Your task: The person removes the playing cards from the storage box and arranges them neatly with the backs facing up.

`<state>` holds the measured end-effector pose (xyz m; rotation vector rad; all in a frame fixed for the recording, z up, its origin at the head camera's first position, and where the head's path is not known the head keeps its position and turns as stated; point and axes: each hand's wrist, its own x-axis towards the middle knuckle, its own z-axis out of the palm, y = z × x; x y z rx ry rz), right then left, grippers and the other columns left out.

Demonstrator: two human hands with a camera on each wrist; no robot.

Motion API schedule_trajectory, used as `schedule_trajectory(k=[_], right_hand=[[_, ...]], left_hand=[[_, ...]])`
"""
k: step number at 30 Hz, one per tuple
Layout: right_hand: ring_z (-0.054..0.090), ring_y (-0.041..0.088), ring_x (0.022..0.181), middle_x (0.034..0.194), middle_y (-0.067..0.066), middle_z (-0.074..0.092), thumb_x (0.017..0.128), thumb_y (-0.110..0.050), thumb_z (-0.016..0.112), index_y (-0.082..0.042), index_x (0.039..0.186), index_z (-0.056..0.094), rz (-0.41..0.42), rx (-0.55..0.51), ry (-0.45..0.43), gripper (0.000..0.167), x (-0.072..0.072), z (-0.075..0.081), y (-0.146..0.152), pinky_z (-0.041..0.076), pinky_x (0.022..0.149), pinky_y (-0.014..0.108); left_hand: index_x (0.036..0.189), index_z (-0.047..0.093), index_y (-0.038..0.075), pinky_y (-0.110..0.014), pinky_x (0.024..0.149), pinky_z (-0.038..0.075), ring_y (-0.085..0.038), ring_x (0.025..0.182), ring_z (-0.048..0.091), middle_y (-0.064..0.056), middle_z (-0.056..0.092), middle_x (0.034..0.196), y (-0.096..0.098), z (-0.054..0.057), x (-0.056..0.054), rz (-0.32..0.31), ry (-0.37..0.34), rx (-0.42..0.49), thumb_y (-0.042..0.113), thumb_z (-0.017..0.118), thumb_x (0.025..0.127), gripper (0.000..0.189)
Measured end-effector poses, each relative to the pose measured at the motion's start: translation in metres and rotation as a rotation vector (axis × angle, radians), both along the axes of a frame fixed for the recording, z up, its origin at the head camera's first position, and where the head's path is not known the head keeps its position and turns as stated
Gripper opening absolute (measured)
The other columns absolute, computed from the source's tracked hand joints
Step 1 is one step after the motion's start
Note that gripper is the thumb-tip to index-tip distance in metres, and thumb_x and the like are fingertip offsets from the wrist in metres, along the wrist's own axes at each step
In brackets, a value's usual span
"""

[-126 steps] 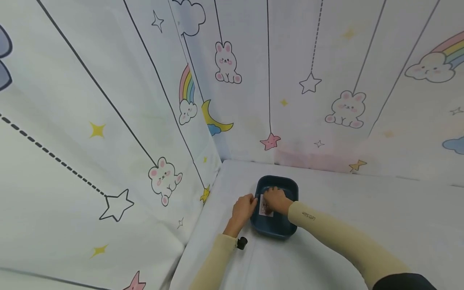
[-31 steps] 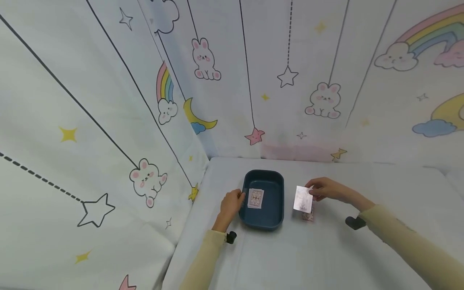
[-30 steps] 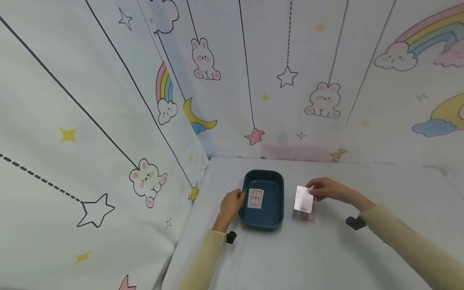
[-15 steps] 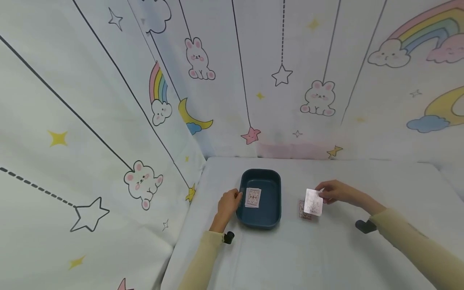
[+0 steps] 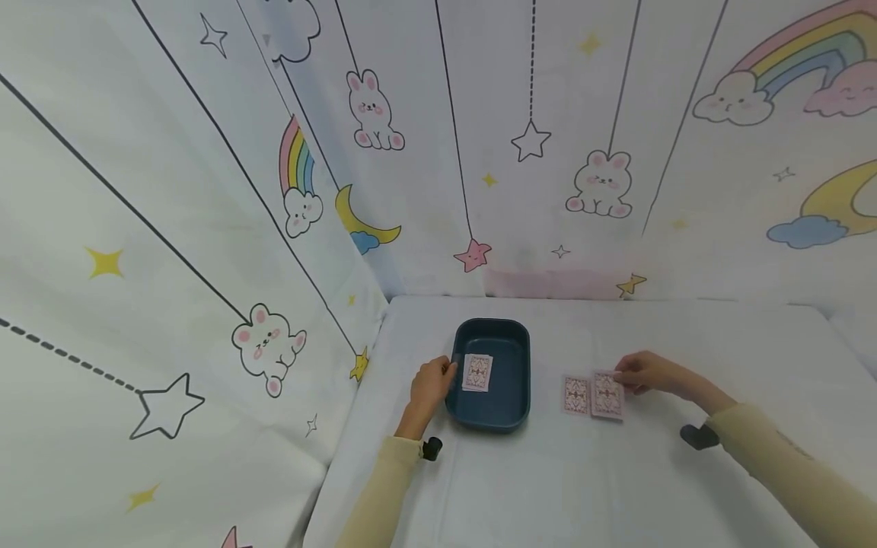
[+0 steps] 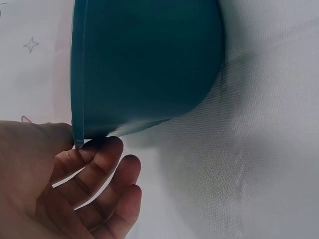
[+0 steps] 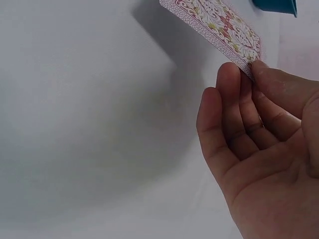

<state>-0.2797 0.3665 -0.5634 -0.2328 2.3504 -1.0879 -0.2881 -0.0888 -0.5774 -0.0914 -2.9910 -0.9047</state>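
Observation:
In the head view my left hand (image 5: 430, 387) pinches the left rim of a dark blue-green plastic tray (image 5: 505, 415); the left wrist view shows thumb and fingertips either side of that rim. Inside the tray, toward its left wall, lie playing cards (image 5: 476, 373) with patterned red backs. My right hand (image 5: 647, 373) pinches a playing card (image 7: 219, 27) by its edge between thumb and fingers, patterned back facing up. The held card is tilted over the cloth, casting a shadow. Just left of it, another patterned card (image 5: 576, 395) lies flat on the table.
A white cloth covers the table (image 5: 521, 487). Behind and to the left rise white fabric walls (image 5: 425, 175) printed with rabbits, stars and rainbows. A small black wrist camera (image 5: 699, 436) sits below the right wrist, another at the left wrist.
My right hand was inside the tray at first; it is now right of it, having carried a card rightward past the card on the table and lowered it. My left hand stays at the tray rim.

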Motion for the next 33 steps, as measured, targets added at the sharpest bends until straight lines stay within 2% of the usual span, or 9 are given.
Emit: schedule_trajectory(k=[3, 7, 10, 15, 20, 24, 33], right_hand=[[0.061, 0.021, 0.089, 0.097, 0.007, 0.066, 0.101, -0.024, 0.06, 0.002, 0.113, 0.065, -0.033, 0.011, -0.011, 0.029, 0.002, -0.006, 0.003, 0.057, 0.081, 0.035], [0.062, 0.022, 0.087, 0.095, 0.009, 0.066, 0.101, -0.022, 0.06, 0.005, 0.111, 0.064, -0.044, -0.013, 0.016, 0.029, 0.007, -0.012, 0.004, 0.056, 0.077, 0.035], [0.061, 0.022, 0.084, 0.094, 0.01, 0.067, 0.1, -0.02, 0.062, 0.006, 0.109, 0.065, -0.047, -0.022, 0.064, 0.028, 0.01, -0.019, 0.003, 0.054, 0.073, 0.032], [0.057, 0.018, 0.079, 0.09, 0.009, 0.067, 0.098, -0.021, 0.064, 0.004, 0.103, 0.067, -0.048, 0.04, 0.171, 0.025, 0.01, -0.031, -0.001, 0.047, 0.068, 0.028], [0.056, 0.019, 0.077, 0.087, 0.011, 0.065, 0.098, -0.016, 0.061, 0.006, 0.1, 0.065, -0.051, 0.138, 0.245, 0.022, 0.009, -0.033, -0.007, 0.046, 0.068, 0.03], [0.057, 0.021, 0.079, 0.087, 0.011, 0.064, 0.097, -0.015, 0.062, 0.006, 0.099, 0.063, -0.093, 0.2, 0.234, 0.021, 0.01, -0.031, -0.014, 0.048, 0.068, 0.032], [0.057, 0.022, 0.075, 0.087, 0.016, 0.063, 0.094, -0.009, 0.064, 0.005, 0.097, 0.056, -0.146, 0.255, 0.281, 0.017, 0.016, -0.029, -0.025, 0.05, 0.066, 0.035]], left_hand=[[0.08, 0.061, 0.011, -0.027, 0.05, 0.034, -0.013, 0.055, 0.046, -0.001, 0.053, 0.066, 0.0, -0.001, 0.0, 0.002, -0.001, -0.002, 0.031, 0.057, 0.103, 0.03], [0.082, 0.062, 0.011, -0.027, 0.051, 0.035, -0.013, 0.056, 0.047, -0.001, 0.055, 0.067, 0.0, -0.001, -0.001, 0.005, -0.007, 0.0, 0.031, 0.057, 0.103, 0.03], [0.082, 0.062, 0.011, -0.027, 0.051, 0.035, -0.014, 0.057, 0.047, -0.001, 0.055, 0.068, 0.0, -0.001, -0.001, 0.011, -0.009, 0.002, 0.031, 0.057, 0.103, 0.029], [0.081, 0.06, 0.011, -0.027, 0.051, 0.034, -0.014, 0.056, 0.046, -0.001, 0.053, 0.066, 0.0, -0.001, 0.0, 0.004, 0.002, -0.006, 0.031, 0.057, 0.103, 0.03], [0.079, 0.058, 0.012, -0.027, 0.05, 0.034, -0.013, 0.055, 0.045, 0.0, 0.051, 0.065, 0.0, 0.0, 0.001, -0.001, 0.006, -0.005, 0.03, 0.058, 0.103, 0.03], [0.078, 0.058, 0.011, -0.027, 0.05, 0.034, -0.013, 0.055, 0.045, 0.0, 0.051, 0.065, 0.0, 0.001, 0.0, -0.003, 0.011, -0.007, 0.03, 0.058, 0.103, 0.031], [0.079, 0.058, 0.011, -0.027, 0.051, 0.034, -0.014, 0.056, 0.046, -0.001, 0.051, 0.066, 0.0, 0.001, 0.0, -0.004, 0.019, -0.011, 0.03, 0.058, 0.102, 0.03]])
